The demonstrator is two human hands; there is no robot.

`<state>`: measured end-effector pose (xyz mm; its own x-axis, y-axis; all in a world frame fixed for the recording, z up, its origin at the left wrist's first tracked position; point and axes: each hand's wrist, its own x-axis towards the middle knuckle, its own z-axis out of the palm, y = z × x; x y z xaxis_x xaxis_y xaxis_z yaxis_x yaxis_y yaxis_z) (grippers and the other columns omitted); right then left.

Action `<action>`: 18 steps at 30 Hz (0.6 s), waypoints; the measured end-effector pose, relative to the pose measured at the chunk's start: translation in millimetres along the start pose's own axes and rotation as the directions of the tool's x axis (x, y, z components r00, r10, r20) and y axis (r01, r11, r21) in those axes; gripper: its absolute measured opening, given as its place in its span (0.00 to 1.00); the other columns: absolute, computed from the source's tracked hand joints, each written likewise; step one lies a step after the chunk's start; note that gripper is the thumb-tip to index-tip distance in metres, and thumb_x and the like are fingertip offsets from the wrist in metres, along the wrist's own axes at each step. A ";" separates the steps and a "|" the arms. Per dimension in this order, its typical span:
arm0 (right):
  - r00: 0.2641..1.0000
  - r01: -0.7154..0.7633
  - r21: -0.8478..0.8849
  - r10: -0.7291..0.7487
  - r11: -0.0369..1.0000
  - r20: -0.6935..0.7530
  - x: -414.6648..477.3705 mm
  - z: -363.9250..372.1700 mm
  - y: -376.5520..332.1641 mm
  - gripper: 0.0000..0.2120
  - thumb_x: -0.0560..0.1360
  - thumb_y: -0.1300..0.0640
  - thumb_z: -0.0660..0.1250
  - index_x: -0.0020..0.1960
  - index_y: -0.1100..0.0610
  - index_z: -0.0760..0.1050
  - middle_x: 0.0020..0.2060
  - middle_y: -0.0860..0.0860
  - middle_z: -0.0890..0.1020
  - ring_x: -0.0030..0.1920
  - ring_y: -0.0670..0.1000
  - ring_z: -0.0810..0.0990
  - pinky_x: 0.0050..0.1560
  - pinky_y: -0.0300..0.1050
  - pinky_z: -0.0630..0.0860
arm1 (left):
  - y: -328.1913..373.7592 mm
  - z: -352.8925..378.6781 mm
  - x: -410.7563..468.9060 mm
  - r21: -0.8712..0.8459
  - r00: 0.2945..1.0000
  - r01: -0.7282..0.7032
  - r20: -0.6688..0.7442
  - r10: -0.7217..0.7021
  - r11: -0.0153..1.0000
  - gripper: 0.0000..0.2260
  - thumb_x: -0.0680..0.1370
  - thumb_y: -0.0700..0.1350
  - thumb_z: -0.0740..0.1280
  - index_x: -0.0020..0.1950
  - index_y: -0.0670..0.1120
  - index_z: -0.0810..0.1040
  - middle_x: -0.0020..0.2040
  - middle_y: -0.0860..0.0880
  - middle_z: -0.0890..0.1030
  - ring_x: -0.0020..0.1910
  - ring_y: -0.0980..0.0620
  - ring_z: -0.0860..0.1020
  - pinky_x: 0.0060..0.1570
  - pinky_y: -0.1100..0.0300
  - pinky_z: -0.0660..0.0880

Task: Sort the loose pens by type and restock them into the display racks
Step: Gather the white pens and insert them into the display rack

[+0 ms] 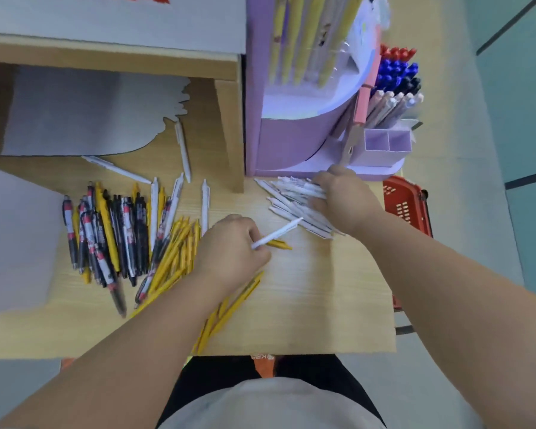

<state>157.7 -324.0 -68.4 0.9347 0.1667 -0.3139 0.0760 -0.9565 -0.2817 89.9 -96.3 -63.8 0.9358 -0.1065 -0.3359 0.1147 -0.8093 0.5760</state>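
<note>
Head camera: my left grip (pixel 232 246) pinches a white pen (pixel 277 233) over the desk (pixel 307 289), my right grip (pixel 344 199) at two o'clock curled round a white pen bundle (pixel 291 201).

The left hand (pixel 232 246) pinches one white pen (pixel 277 233), one end pointing toward the right hand (pixel 345 201). The right fingers (pixel 317 193) lie over a white pen pile (pixel 291 201); whether they grip is blurred. Yellow pens (pixel 180 252) lie just left of the left fingers (pixel 256 232), black pens (pixel 115 236) further left
</note>
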 end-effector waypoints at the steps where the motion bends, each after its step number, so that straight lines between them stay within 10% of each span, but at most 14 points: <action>1: 1.000 -0.009 0.015 0.010 1.000 -0.013 1.1 1.8 4.2 0.16 0.75 0.52 0.71 0.60 0.57 0.77 0.51 0.56 0.74 0.57 0.61 0.73 0.53 0.50 0.72 | 7.0 9.3 4.6 -0.126 0.992 0.123 0.010 -0.123 0.984 0.06 0.67 0.45 0.75 0.35 0.51 0.78 0.36 0.54 0.79 0.36 0.53 0.78 0.35 0.59 0.74; 7: 0.984 -0.107 0.092 0.119 0.990 -0.135 -9.6 13.9 26.8 0.19 0.73 0.48 0.71 0.62 0.53 0.77 0.54 0.55 0.76 0.56 0.59 0.74 0.55 0.51 0.72 | 45.4 54.2 14.6 -0.701 0.795 0.535 0.231 -0.560 0.471 0.02 0.71 0.37 0.70 0.38 0.39 0.80 0.28 0.44 0.78 0.21 0.52 0.73 0.24 0.65 0.66; 18: 0.972 -0.138 0.188 0.169 0.972 -0.162 -30.1 25.8 46.4 0.23 0.75 0.46 0.69 0.67 0.52 0.74 0.62 0.53 0.76 0.60 0.60 0.73 0.60 0.55 0.72 | 79.5 77.7 49.2 -0.783 0.738 0.566 0.341 -0.582 0.259 0.06 0.80 0.41 0.67 0.46 0.39 0.76 0.40 0.40 0.80 0.32 0.47 0.82 0.32 0.58 0.79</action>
<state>124.2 -367.2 -95.4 0.9778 -0.0385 -0.2062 -0.1203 -0.9082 -0.4009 119.2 -210.8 -92.5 0.5105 0.1949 -0.8375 0.8203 0.1819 0.5423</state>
